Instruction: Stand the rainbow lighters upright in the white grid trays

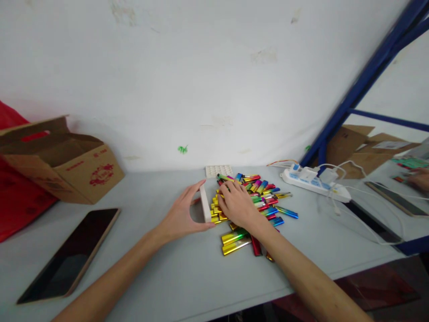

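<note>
My left hand [182, 212] grips a white slotted tray [205, 203] by its two ends, with the tray stood on its long edge. Several gold-ended lighters [216, 210] sit against the tray's right face, side by side. My right hand [236, 201] is bent down over these lighters, its fingers closed on them; the fingertips are partly hidden. Around and beneath the right hand spreads a loose pile of shiny lighters [268, 201] in gold, red, blue, green and purple. Two gold lighters [236, 241] lie at the near side of the pile, below the right wrist.
Against the wall lies another white tray [219, 171]. A tablet [72, 255] and an open cardboard box [67, 165] are at left. On the right are a power strip [315, 184] with cables, a dark flat device [372, 221], a blue frame [355, 94] and another person's hand [420, 180].
</note>
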Tool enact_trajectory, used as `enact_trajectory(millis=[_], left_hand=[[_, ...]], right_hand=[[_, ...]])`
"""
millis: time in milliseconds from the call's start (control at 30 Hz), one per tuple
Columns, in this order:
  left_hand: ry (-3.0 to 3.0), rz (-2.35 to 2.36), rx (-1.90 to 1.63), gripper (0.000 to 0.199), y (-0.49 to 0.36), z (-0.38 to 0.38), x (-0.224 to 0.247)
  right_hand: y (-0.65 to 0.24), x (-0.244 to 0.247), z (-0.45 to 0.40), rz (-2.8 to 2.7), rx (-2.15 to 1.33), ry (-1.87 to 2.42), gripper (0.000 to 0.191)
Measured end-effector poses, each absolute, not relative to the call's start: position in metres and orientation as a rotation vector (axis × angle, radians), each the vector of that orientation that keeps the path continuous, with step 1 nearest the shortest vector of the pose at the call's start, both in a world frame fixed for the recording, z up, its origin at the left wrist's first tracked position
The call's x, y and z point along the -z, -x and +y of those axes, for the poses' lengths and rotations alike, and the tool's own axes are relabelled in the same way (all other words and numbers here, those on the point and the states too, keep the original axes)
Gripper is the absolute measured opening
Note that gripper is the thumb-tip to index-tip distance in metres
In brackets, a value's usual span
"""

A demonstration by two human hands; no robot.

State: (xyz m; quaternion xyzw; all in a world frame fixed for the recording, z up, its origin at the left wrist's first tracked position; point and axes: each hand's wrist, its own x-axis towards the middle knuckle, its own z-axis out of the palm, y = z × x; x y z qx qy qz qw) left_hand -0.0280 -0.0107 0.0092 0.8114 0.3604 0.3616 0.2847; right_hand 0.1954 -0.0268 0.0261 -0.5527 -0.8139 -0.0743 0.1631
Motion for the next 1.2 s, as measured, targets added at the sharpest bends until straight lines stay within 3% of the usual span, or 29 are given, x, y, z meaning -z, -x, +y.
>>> enact_trajectory(millis=[267, 800, 1033, 1100, 1200], left_hand=[[-2.247, 0.948, -0.959, 0.116, 0.024, -0.007, -0.01], [-2.05, 1.1, -0.895, 0.095, 0.076, 0.021, -0.031], [-2.004, 1.523, -1.104, 0.087, 0.078, 0.053, 0.01], [-2.153, 1.699, -1.038, 0.069, 0.077, 0.056, 0.021], [-2.363, 1.744, -0.823, 0.065, 0.079, 0.053, 0.027]], right_hand=[[-0.173, -0.028, -0.039, -2.505, 0.131, 1.508, 0.027], [-0.179, -0.026, -0.039, -2.379, 0.187, 1.49, 0.028], [-0.196, -0.03, -0.028, -2.21, 0.141, 1.525, 0.035], [-0.204, -0.027, -0.025, -2.201, 0.105, 1.586, 0.04], [-0.214, -0.025, -0.02, -2.228, 0.013, 1.656, 0.045]])
